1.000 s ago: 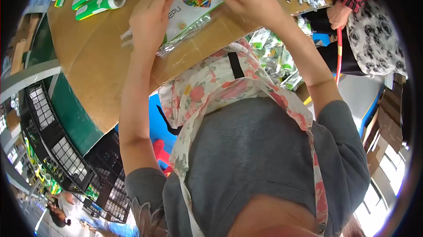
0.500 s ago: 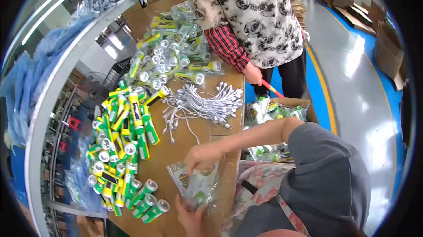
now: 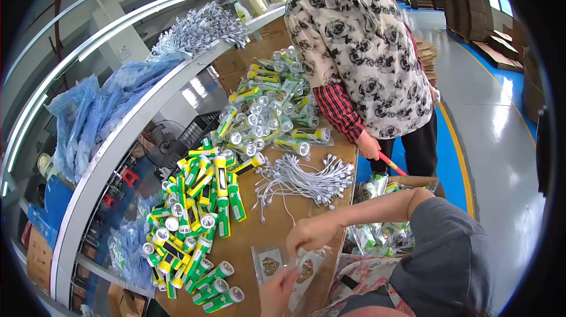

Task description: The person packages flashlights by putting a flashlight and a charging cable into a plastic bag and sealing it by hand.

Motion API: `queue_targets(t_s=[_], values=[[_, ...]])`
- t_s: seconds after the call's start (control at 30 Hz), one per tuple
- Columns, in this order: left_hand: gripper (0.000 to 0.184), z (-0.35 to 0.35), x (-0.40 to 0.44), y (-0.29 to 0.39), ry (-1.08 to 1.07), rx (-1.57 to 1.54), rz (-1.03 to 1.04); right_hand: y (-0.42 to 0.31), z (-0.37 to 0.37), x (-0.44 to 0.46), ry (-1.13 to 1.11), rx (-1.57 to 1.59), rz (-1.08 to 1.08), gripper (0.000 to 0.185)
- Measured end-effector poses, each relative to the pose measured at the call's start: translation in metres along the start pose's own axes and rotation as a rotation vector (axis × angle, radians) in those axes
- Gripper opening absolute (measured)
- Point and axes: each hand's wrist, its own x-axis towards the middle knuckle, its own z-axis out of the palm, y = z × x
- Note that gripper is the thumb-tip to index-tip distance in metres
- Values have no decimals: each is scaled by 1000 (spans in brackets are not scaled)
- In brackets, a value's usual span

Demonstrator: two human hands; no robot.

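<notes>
On the brown tabletop by the front edge, a clear plastic bag [image 3: 306,277] shows a printed heart pattern and a white-and-green face. My right hand [image 3: 313,233] pinches its upper part, fingertips pointing down. Lower down, my left hand [image 3: 277,291] has its fingers pressed together at the bag's left side. A second clear piece with a heart print [image 3: 269,263] lies just left of it. One white cable from the bundle of white cables [image 3: 306,180] runs down to beside my right hand.
Green and yellow flashlights [image 3: 186,217] are heaped on the left of the table [image 3: 244,252], bagged ones [image 3: 265,104] behind. A box of bagged items [image 3: 383,234] stands beyond the right edge. Across the table a person [image 3: 368,63] holds a red stick [image 3: 392,165]. A shelf rail [image 3: 138,113] crosses left.
The view has swung up and toward the far side of the table. My hands have come closer together at the bag, and a second heart print now shows beside the first.
</notes>
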Motion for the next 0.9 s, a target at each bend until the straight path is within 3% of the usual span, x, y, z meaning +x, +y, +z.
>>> queue_targets(t_s=[0.03,0.13,0.23,0.3,0.37,0.47,0.53,0.57,0.67,0.7,0.73,0.8,0.87,0.9], values=[[15,2,-3,5,-94,-4,-64,-3,-1,0,-29,2,4,25],[19,-3,-9,-1,-147,336,59,-3,-10,-1,45,-1,-5,24],[11,-26,-30,23,-112,81,-247,26,-37,-17,150,-56,254,26],[16,-20,-42,-17,-35,-205,-408,38,-46,-25,344,113,431,21],[19,-19,-49,-23,90,-371,-452,90,-48,-39,564,-600,480,21],[23,-28,-37,9,269,-383,-381,165,-39,-74,542,-1135,721,23],[27,-43,-31,7,314,-333,-421,154,-49,-66,494,-927,854,22],[30,-34,-35,-23,439,-346,-350,148,-51,-65,470,-814,928,21],[19,-30,-14,-27,577,-725,-47,146,-60,-62,669,-819,771,17],[19,-34,-8,-17,593,-418,7,127,-64,-46,762,-792,605,19],[16,-28,5,-6,658,-533,69,106,-61,-30,834,-741,447,21],[17,-8,37,2,699,-554,209,42,-35,15,582,-406,377,20],[17,-2,64,-23,504,20,300,22,-4,36,319,-542,-4,24],[15,-4,69,-17,393,127,195,13,7,46,302,-536,-81,23]])
